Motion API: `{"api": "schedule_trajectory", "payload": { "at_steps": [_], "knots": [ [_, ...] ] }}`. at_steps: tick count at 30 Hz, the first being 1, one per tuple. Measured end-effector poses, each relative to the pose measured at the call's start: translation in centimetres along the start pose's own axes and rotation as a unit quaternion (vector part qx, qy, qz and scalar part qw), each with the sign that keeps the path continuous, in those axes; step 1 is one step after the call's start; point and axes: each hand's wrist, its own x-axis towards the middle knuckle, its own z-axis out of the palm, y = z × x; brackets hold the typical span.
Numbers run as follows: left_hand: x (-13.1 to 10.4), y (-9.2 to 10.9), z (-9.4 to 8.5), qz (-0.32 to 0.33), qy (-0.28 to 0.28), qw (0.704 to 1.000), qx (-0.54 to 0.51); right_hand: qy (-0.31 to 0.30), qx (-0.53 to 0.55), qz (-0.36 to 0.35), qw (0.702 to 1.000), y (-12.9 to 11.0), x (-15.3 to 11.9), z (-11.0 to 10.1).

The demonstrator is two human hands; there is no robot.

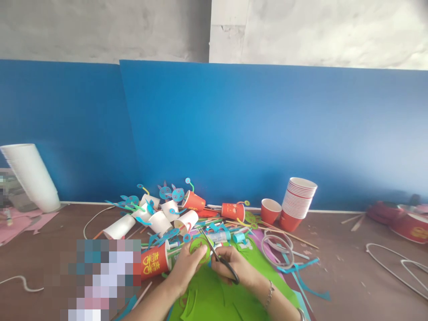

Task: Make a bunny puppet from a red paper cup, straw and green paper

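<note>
Green foam disc [199, 246] pinched by left hand [187, 266], scissors [219, 258] in right hand [234, 266].

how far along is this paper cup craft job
Done, by the look of it: several white paper cups lie decorated with blue cut-outs. In hand: the left hand holds a green paper circle while the right hand cuts with black scissors. Left: a stack of plain red paper cups.

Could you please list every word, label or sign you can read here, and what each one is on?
"囍" in yellow, a double-happiness sign: on the red cup lying by the left hand.
Yellow marks on the small red cup: too blurred to read.
Yellow print on the red tub at far right: unreadable.
Glue stick label: too small.
</note>
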Motion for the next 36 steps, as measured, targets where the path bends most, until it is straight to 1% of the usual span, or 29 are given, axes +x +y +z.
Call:
{"api": "schedule_trajectory", "payload": {
  "at_steps": [4,8,12,14,21,26,30,36],
  "knots": [
    [-0.1,0.2,0.0,-0.003,-0.012,1.000,0.007,-0.004,-0.014,0.007,1.000,-0.3,-0.2,-0.2],
    [-0.3,0.7,0.2,-0.005,-0.018,1.000,0.005,-0.013,-0.005,0.021,1.000,-0.2,-0.1,-0.4],
    [-0.3,1.1,0.4,-0.002,-0.046,0.999,-0.004,-0.020,0.002,0.010,1.000,0.1,0.0,-0.5],
    [-0.3,1.2,0.4,-0.001,-0.052,0.999,-0.009,-0.021,-0.003,0.007,1.000,0.2,0.0,-0.6],
    [-0.1,0.7,0.2,-0.010,-0.050,0.999,-0.001,-0.022,-0.010,0.018,1.000,-0.3,-0.4,-0.8],
    [0.0,0.6,0.1,-0.009,-0.067,0.998,0.013,-0.036,-0.006,0.034,0.999,-0.2,-0.4,-1.1],
    [-0.1,0.8,0.2,-0.013,-0.070,0.997,0.003,-0.036,-0.007,0.024,0.999,-0.2,-0.3,-1.1],
    [-0.1,0.5,0.0,-0.017,-0.089,0.996,-0.010,-0.036,-0.012,0.042,0.998,-0.9,-0.6,-1.2]
  ]
}}
